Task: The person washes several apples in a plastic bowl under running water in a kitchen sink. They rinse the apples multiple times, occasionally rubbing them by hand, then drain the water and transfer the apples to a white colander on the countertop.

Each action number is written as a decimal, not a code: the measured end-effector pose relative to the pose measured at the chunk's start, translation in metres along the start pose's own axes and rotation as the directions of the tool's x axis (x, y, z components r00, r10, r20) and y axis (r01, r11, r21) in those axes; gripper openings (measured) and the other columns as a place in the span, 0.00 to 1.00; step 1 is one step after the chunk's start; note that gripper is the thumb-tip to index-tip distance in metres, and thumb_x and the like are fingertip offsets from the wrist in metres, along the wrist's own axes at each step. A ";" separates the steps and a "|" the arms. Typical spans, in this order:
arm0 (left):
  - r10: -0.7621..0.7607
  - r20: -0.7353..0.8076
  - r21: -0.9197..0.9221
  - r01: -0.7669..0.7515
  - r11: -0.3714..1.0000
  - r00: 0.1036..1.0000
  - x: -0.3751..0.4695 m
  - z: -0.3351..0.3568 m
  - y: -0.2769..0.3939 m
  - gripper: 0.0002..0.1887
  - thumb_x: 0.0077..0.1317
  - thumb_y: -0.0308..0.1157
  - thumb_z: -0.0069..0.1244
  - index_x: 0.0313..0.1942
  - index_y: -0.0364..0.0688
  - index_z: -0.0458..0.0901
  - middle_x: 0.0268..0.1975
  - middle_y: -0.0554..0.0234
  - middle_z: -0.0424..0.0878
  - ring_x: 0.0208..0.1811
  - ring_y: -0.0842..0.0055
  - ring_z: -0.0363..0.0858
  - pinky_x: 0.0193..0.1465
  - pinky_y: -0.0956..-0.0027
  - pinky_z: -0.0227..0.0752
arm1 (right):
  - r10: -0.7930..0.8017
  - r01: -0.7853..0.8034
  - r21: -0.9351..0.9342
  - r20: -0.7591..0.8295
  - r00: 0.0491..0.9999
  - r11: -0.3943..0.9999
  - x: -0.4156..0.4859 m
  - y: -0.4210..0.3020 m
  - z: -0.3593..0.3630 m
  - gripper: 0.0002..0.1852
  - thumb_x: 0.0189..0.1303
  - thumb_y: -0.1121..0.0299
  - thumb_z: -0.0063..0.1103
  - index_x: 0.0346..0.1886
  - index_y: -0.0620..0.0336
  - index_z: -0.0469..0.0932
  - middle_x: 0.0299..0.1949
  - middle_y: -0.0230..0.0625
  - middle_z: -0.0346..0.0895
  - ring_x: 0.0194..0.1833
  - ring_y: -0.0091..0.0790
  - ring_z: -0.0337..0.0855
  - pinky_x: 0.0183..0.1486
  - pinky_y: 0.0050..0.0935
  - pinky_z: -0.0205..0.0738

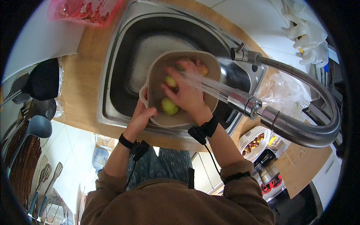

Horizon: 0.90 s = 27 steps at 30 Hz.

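A beige basin (159,67) with a side handle is held over the stainless-steel sink (135,60). My left hand (139,114) grips its handle side, thumb over the rim. Inside the basin, my right hand (187,88) is spread and blurred, touching round fruits. A green fruit (169,106) lies near my left thumb, and another yellow-green fruit (170,81) sits by my right fingers. Reddish-yellow fruit (203,69) shows at the far side, partly hidden by my hand. Water sprays from the faucet head (244,103) onto the back of my right hand.
The curved faucet neck (332,112) arches on the right. A pink printed bag (87,11) lies at the upper left. Hanging utensils (39,81) line the left side. A white basket (261,135) holds small reddish fruits, with a clear plastic bag (284,90) beyond it.
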<state>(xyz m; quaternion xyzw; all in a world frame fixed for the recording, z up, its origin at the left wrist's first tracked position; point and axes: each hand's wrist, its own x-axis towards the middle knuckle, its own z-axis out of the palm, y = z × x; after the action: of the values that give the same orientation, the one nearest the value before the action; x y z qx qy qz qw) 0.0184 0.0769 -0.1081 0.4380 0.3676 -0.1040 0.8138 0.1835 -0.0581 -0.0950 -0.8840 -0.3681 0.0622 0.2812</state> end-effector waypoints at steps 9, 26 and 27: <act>-0.049 -0.044 -0.058 0.046 0.997 0.998 0.013 -0.011 -0.006 0.49 0.59 0.23 0.47 0.82 0.46 0.47 0.72 0.63 0.66 0.59 0.77 0.71 0.55 0.75 0.72 | 0.234 -0.215 0.097 -0.535 0.812 0.972 0.022 0.053 -0.071 0.23 0.65 0.60 0.71 0.60 0.58 0.79 0.57 0.41 0.79 0.58 0.40 0.77 0.61 0.42 0.72; -0.030 -0.131 -0.311 -0.012 0.950 0.991 0.028 -0.005 -0.022 0.46 0.52 0.21 0.46 0.76 0.45 0.59 0.48 0.66 0.78 0.45 0.77 0.76 0.54 0.72 0.74 | 0.070 -0.025 0.130 -0.356 0.932 0.991 -0.004 0.101 -0.070 0.10 0.76 0.72 0.50 0.56 0.60 0.75 0.65 0.47 0.76 0.71 0.50 0.71 0.73 0.46 0.61; -0.004 -0.095 -0.332 -0.028 0.943 0.995 0.027 -0.007 -0.026 0.45 0.52 0.21 0.46 0.76 0.44 0.60 0.47 0.66 0.79 0.44 0.77 0.77 0.53 0.72 0.74 | 0.098 -0.074 0.083 -0.332 0.938 0.994 -0.009 0.095 -0.070 0.13 0.76 0.72 0.50 0.59 0.60 0.75 0.68 0.47 0.74 0.72 0.49 0.70 0.74 0.46 0.61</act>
<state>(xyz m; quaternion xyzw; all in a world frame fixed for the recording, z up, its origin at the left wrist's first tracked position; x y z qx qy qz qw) 0.0217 0.0709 -0.1455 0.3010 0.4151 -0.0147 0.8584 0.2577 -0.1508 -0.0891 -0.8867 -0.2734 -0.0642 0.3674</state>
